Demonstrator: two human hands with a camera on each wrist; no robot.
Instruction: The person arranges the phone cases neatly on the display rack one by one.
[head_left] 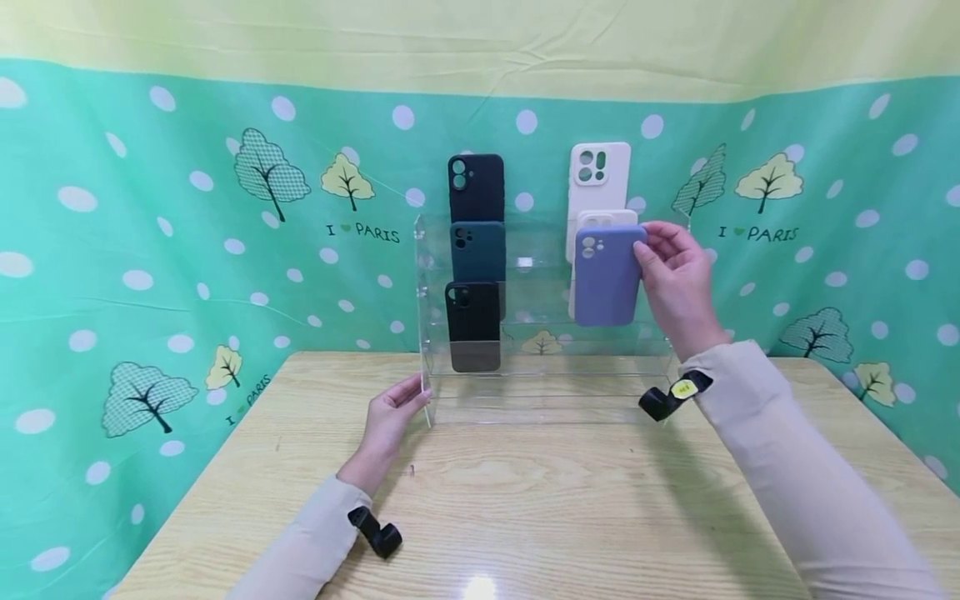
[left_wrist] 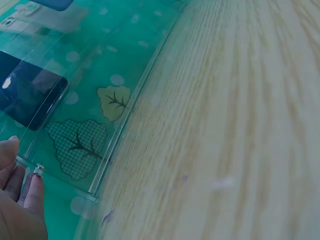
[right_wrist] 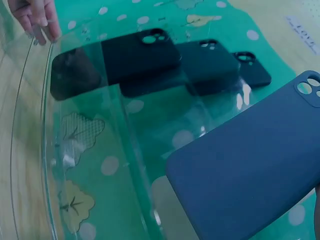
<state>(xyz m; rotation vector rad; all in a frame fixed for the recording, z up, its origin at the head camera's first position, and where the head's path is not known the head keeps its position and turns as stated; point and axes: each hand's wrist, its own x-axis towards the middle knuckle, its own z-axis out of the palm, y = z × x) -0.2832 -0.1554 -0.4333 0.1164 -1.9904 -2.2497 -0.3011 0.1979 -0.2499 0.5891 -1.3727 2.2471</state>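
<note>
My right hand [head_left: 682, 283] pinches a purple phone case [head_left: 609, 283] by its upper right edge, thumb in front. The case is upright, its camera cutouts at the top left, in front of a white phone case [head_left: 611, 218] that it mostly hides. My left hand [head_left: 388, 421] grips the lower left side panel of a clear tiered display stand [head_left: 555, 408]; in the left wrist view its thumb and fingers lie on either side of the panel edge. In the right wrist view the purple case looks grey-blue, tilted above the clear shelves.
On the stand's left, a black case [head_left: 478, 196], a dark teal case [head_left: 480, 250] and another black case [head_left: 474, 325] stand in tiers. A taller white case [head_left: 600, 187] stands at the back right. The wooden table [head_left: 495, 500] meets a patterned green curtain [head_left: 180, 275] behind.
</note>
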